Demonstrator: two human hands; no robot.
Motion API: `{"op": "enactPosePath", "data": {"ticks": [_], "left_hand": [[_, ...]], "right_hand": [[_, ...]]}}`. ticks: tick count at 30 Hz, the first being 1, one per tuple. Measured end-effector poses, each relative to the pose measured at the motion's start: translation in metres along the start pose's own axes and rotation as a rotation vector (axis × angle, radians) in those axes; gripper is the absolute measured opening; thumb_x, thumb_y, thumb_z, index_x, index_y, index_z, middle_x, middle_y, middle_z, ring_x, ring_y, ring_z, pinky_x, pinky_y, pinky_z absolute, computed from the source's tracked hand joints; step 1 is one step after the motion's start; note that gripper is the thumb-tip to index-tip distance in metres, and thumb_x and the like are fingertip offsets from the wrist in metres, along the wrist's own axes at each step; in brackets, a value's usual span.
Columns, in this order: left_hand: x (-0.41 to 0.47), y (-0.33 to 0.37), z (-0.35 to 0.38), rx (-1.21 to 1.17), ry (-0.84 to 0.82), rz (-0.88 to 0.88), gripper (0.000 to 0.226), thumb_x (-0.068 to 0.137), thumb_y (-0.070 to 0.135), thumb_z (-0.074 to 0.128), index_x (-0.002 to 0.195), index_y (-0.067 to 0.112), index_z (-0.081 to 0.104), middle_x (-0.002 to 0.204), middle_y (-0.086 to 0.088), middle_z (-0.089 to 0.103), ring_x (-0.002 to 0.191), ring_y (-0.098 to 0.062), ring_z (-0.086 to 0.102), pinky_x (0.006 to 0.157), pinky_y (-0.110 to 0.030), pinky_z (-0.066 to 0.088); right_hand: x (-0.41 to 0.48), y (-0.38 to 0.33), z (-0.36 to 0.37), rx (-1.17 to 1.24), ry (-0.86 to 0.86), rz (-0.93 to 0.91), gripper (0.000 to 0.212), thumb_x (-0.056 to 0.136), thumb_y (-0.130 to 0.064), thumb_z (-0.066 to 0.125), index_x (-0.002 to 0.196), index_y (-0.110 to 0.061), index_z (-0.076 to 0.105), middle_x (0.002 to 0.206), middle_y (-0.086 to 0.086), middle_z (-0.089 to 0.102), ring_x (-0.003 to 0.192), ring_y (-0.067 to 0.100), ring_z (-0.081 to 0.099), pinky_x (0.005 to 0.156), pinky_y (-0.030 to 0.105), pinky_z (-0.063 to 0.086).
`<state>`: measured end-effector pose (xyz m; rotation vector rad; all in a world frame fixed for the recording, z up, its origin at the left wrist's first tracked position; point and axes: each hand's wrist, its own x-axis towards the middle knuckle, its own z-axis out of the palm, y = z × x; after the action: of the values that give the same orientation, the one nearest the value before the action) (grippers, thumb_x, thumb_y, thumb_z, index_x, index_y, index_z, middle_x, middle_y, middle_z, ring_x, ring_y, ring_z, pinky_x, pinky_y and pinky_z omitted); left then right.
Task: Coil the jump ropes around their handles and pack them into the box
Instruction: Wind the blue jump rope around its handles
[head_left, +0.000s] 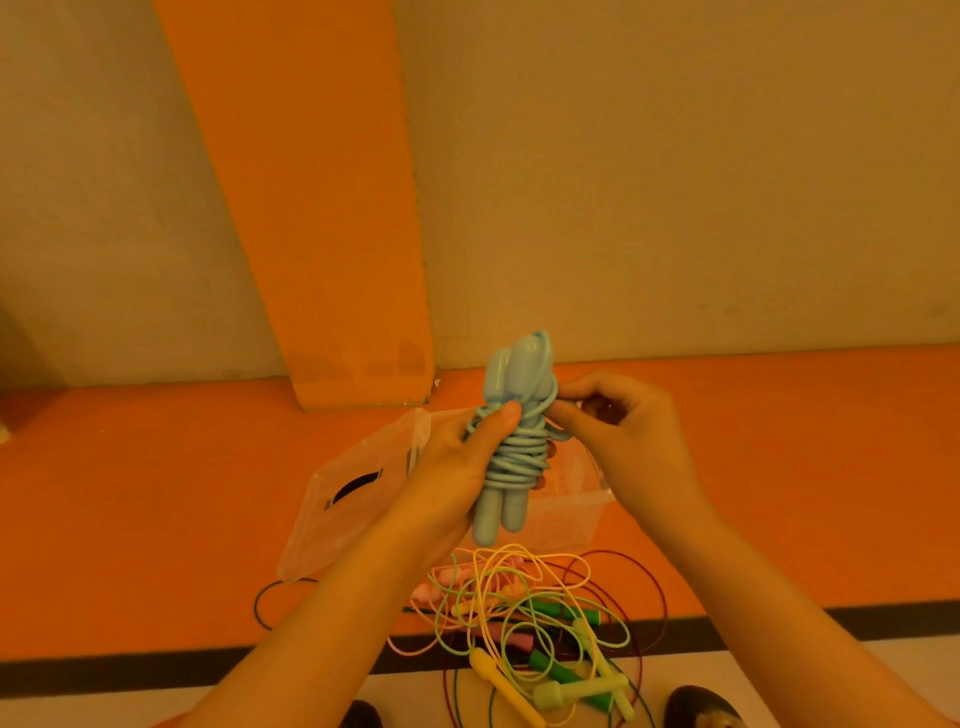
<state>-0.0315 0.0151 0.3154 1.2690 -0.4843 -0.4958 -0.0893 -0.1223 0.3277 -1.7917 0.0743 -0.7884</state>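
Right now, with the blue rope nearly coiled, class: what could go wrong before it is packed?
The right hand only pinches the cord of the blue jump rope near the handle tops; if it slips, the coils in the left hand may spring loose. The loose ropes on the floor lie tangled; pulling one next could drag or knot others.

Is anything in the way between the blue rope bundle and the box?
Nothing visible. The left hand holds the blue rope in front of the clear box, whose lid lies off to the left; the loose ropes lie nearer the person.
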Motion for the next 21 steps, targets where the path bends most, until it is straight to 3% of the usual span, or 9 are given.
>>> {"op": "enactPosePath", "data": {"ticks": [3, 8, 10, 16, 21], "left_hand": [[0.002, -0.002, 0.0, 0.029, 0.042, 0.02, 0.038, 0.075, 0.038, 0.058, 0.094, 0.007, 0.067, 0.083, -0.014, 0.071, 0.066, -0.02, 0.068, 0.06, -0.029, 0.055], [0.006, -0.006, -0.003, 0.079, 0.103, 0.055, 0.037, 0.08, 0.041, 0.065, 0.097, 0.008, 0.067, 0.088, -0.017, 0.071, 0.072, -0.024, 0.068, 0.063, -0.033, 0.055], [0.006, -0.007, -0.003, 0.096, 0.118, 0.062, 0.037, 0.077, 0.04, 0.062, 0.097, 0.009, 0.067, 0.089, -0.017, 0.071, 0.073, -0.023, 0.069, 0.064, -0.033, 0.054], [0.005, -0.009, -0.005, 0.139, 0.121, 0.075, 0.03, 0.078, 0.037, 0.063, 0.093, 0.011, 0.067, 0.086, -0.015, 0.072, 0.073, -0.025, 0.068, 0.067, -0.037, 0.054], [0.002, -0.009, -0.004, 0.167, 0.091, 0.082, 0.023, 0.078, 0.037, 0.072, 0.089, 0.017, 0.067, 0.083, -0.009, 0.071, 0.073, -0.021, 0.068, 0.065, -0.033, 0.053]], "right_hand": [[-0.002, -0.001, 0.003, 0.091, -0.027, 0.073, 0.024, 0.08, -0.002, 0.07, 0.078, -0.026, 0.07, 0.072, -0.005, 0.069, 0.07, 0.014, 0.056, 0.066, 0.028, 0.046], [-0.001, -0.005, 0.002, 0.316, -0.09, 0.207, 0.014, 0.077, -0.008, 0.07, 0.086, -0.019, 0.07, 0.086, -0.002, 0.072, 0.083, 0.01, 0.064, 0.072, 0.019, 0.05], [0.0, -0.006, 0.002, 0.381, -0.085, 0.244, 0.017, 0.068, -0.018, 0.071, 0.085, -0.017, 0.07, 0.083, -0.002, 0.073, 0.08, 0.008, 0.065, 0.071, 0.018, 0.05], [0.001, -0.001, 0.006, 0.46, -0.073, 0.306, 0.02, 0.066, -0.014, 0.07, 0.086, -0.015, 0.068, 0.077, -0.005, 0.072, 0.074, 0.005, 0.064, 0.071, 0.017, 0.049], [0.003, 0.004, 0.004, 0.411, -0.069, 0.379, 0.021, 0.072, 0.005, 0.066, 0.085, -0.011, 0.066, 0.075, 0.002, 0.067, 0.07, 0.01, 0.06, 0.067, 0.02, 0.046]]}}
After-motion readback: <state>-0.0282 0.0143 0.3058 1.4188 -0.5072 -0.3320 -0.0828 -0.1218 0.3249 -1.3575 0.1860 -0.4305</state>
